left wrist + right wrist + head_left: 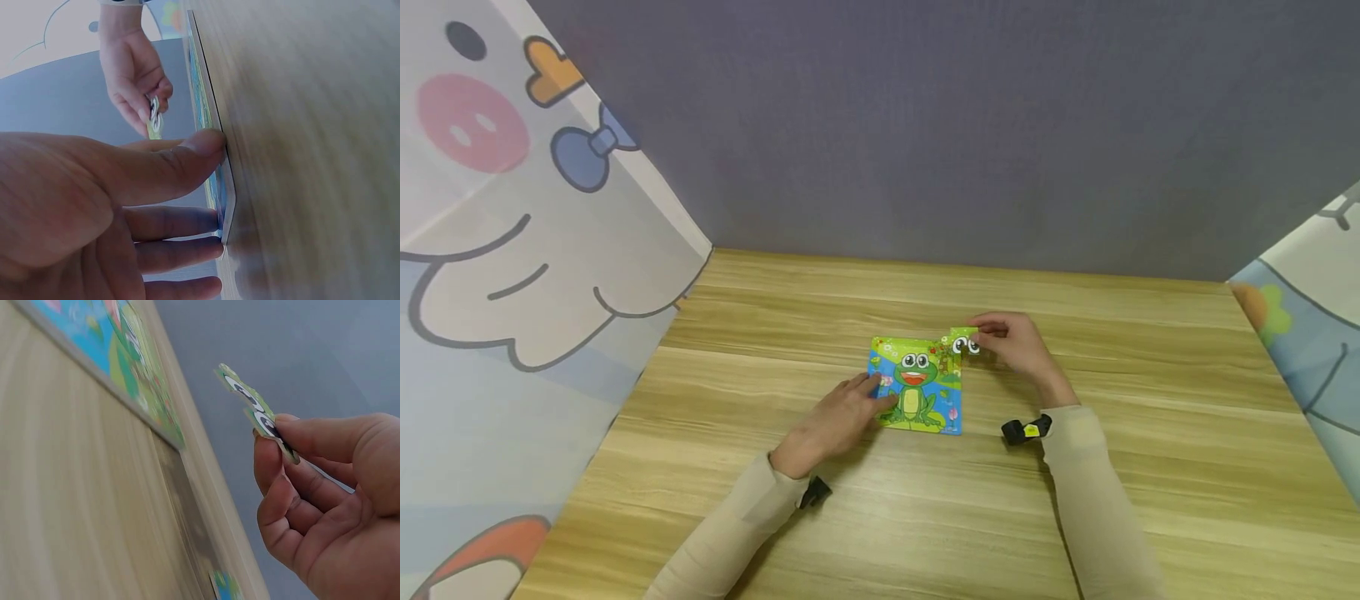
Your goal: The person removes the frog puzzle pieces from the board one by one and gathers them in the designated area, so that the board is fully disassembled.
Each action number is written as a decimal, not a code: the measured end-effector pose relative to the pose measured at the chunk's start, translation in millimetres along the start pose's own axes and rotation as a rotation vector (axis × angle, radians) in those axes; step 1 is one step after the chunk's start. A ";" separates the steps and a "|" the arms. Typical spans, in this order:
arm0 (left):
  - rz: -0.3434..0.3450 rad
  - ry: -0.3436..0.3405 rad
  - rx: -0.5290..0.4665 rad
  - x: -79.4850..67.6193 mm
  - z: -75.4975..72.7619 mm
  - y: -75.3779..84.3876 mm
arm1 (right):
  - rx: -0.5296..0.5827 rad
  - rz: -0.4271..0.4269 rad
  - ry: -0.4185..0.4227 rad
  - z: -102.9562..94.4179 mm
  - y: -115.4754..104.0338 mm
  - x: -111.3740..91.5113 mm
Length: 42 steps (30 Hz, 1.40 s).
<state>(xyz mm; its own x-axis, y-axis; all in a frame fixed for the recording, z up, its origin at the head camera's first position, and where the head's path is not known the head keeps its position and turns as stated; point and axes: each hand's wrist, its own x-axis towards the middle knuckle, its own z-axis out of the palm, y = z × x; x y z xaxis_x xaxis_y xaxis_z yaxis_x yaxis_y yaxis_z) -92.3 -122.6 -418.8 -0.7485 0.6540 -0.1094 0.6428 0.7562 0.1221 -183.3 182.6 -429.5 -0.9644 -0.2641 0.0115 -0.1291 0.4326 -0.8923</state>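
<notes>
A frog puzzle board lies flat on the wooden table, showing a green frog with eyes and an open red mouth on blue. Over its left side reaches my left hand. The left wrist view has that thumb against the board's edge, the other fingers fairly straight with tips at the same edge. Between thumb and fingers, my right hand pinches a puzzle piece with two cartoon eyes on green. In the right wrist view the piece is held tilted, above the table and beyond the board's corner.
Part of a small blue and green piece shows on the table at the bottom of the right wrist view. A grey panel rises behind the wooden table. Cartoon-printed panels stand at both sides.
</notes>
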 end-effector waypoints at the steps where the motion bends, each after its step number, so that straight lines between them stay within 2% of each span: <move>1: 0.002 0.001 0.001 0.2 0.1 0.1 | 0.006 0.002 0.004 -4.2 2.0 -2.3; 14: 0.014 0.009 0.007 2.5 -1.8 0.6 | -0.019 0.034 0.103 -57.9 35.3 -30.1; 21: 0.025 0.015 0.007 3.7 -2.7 1.1 | 0.030 0.042 0.162 -82.4 50.3 -44.7; 27: 0.023 0.010 0.020 4.1 -2.6 1.4 | 0.032 0.068 0.163 -96.6 61.4 -54.8; 33: 0.006 0.001 0.006 2.7 -2.3 1.4 | 0.063 0.104 0.125 -103.0 64.6 -57.5; 37: 0.004 0.000 -0.001 2.1 -1.6 0.9 | 0.001 0.135 0.093 -104.4 64.4 -58.5; 42: -0.003 -0.003 -0.008 1.3 -0.4 -0.2 | -0.173 0.151 0.082 -102.8 62.8 -59.7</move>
<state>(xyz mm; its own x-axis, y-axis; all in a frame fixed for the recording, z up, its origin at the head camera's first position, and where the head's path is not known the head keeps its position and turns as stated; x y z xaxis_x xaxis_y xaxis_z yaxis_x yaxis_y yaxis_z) -93.4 -121.9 -418.6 -0.7498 0.6521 -0.1123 0.6395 0.7577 0.1297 -157.5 314.2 -439.8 -0.9904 -0.1174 -0.0730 -0.0131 0.6051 -0.7961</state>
